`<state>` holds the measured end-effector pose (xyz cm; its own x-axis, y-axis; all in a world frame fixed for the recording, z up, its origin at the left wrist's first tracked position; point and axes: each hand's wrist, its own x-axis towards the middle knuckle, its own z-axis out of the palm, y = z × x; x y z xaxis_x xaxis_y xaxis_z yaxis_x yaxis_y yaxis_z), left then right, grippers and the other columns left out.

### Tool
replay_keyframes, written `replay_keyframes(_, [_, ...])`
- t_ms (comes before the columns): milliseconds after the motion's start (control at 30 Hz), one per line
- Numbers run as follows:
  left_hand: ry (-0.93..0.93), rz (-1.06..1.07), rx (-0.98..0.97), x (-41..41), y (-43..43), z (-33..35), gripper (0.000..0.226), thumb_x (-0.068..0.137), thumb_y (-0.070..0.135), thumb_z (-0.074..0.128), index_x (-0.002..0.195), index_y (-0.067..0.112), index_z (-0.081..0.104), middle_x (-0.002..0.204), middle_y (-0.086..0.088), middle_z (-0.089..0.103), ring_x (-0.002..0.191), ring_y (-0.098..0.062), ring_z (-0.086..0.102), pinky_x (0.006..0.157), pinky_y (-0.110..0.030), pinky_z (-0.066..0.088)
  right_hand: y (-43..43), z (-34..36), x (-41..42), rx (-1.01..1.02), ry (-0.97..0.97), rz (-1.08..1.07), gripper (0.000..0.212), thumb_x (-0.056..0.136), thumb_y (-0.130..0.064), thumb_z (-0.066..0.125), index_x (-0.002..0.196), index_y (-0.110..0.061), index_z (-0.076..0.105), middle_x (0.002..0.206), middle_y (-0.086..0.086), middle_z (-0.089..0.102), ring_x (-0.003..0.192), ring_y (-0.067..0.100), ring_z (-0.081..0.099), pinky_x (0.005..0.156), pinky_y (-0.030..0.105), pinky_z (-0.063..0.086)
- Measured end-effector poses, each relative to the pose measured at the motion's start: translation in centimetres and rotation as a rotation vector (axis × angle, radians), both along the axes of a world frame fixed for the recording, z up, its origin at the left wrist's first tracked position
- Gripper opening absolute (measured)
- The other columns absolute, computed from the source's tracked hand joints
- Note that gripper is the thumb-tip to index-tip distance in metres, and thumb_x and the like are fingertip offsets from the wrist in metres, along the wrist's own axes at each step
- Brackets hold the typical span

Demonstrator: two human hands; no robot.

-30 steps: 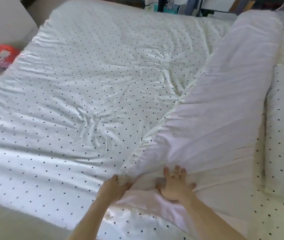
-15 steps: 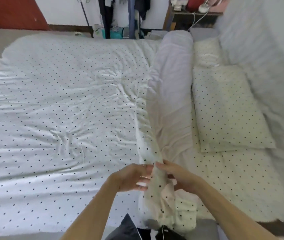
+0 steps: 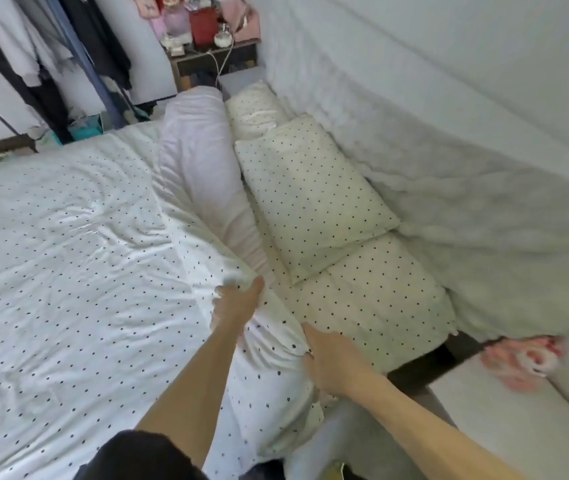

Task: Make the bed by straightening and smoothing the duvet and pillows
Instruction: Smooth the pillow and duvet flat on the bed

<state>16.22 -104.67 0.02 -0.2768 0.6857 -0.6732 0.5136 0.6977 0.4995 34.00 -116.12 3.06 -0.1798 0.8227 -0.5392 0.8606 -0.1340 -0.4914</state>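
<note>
A white duvet (image 3: 68,271) with small black dots covers most of the bed. Its top edge is folded back and shows a plain pale underside (image 3: 203,174). My left hand (image 3: 238,304) grips the folded edge near the bed's near side. My right hand (image 3: 331,358) grips the duvet's near corner, just right of the left hand. A cream dotted pillow (image 3: 310,202) lies to the right of the fold, and a second pillow (image 3: 258,109) sits behind it at the headboard end. The cream dotted sheet (image 3: 380,299) shows below the pillows.
A white fluffy cover (image 3: 466,174) runs along the wall on the right. A bedside shelf (image 3: 213,57) with red and pink items stands at the far end. Clothes (image 3: 51,46) hang at the far left. A white box (image 3: 501,420) and a pink object (image 3: 525,358) sit near right.
The view has swung right toward the pillows and wall. My hands have shifted from pinching a raised bunch of the folded edge to gripping the duvet's near corner, lower and farther apart.
</note>
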Motion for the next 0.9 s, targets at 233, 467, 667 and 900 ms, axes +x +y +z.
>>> replay_keyframes(233, [-0.074, 0.095, 0.116, 4.3, 5.1, 4.1, 0.037, 0.074, 0.021, 0.056, 0.107, 0.004, 0.058, 0.087, -0.009, 0.059, 0.081, -0.029, 0.062, 0.076, -0.043, 0.060, 3.7, 6.1, 7.0, 0.007, -0.059, -0.043, 0.019, 0.085, -0.038, 0.046, 0.103, -0.032, 0.051, 0.089, -0.005, 0.066, 0.086, 0.022, 0.064, 0.082, 0.041, 0.054])
replay_keyframes(467, [-0.365, 0.138, 0.219, 14.5, 11.2, 7.5, 0.034, 0.076, 0.014, 0.051, 0.105, -0.003, 0.060, 0.080, -0.011, 0.049, 0.057, -0.018, 0.036, 0.052, -0.029, 0.031, 8.2, 6.9, 9.4, 0.168, 0.121, -0.260, 0.074, 0.080, -0.051, 0.055, 0.147, -0.045, 0.024, 0.123, -0.012, 0.056, 0.110, 0.020, 0.059, 0.089, 0.039, 0.048])
replay_keyframes(667, [-0.407, 0.426, 0.394, 20.7, 13.4, 8.0, 0.012, 0.074, 0.010, 0.049, 0.083, 0.013, 0.056, 0.076, -0.006, 0.054, 0.070, -0.024, 0.046, 0.057, -0.030, 0.035, 11.5, 4.5, 17.9, 0.529, 0.003, -0.325, 0.045, 0.092, -0.021, 0.036, 0.132, -0.034, 0.052, 0.108, -0.004, 0.067, 0.088, 0.028, 0.064, 0.077, 0.042, 0.055])
replay_keyframes(900, [-0.324, 0.175, 0.636, 40.4, 13.9, 6.4, 0.014, 0.079, 0.008, 0.052, 0.071, 0.016, 0.044, 0.071, 0.001, 0.052, 0.065, -0.018, 0.049, 0.059, -0.033, 0.039, 9.4, -2.1, 35.5, 0.534, 0.103, -0.797, 0.025, 0.095, -0.012, 0.045, 0.103, -0.015, 0.069, 0.081, 0.006, 0.071, 0.069, 0.029, 0.061, 0.061, 0.040, 0.051])
